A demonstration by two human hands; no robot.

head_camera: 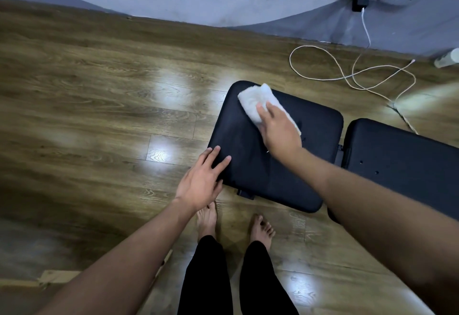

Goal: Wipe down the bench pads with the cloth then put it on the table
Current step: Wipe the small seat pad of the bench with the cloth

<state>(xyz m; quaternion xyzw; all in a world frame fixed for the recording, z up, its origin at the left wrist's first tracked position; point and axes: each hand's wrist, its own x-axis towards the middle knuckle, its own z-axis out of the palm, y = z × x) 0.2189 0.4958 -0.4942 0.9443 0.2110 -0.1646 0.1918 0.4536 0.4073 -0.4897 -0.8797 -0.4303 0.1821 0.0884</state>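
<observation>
Fig.: R hand lies flat w/ fingers extended on the folded white cloth, pressing it to the far corner of the seat pad, presumably so the whole palm drives the wipe. L hand, fingers straight and gripping nothing, rests on the pad's near-left corner, likely to steady the bench. Cloth lies under R fingers, well apart from L hand; back pad, to the right, carries no cloth, and no table is in view.

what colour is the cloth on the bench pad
White. The cloth lies under the right hand on the black seat pad, clearest in the head view.
</observation>
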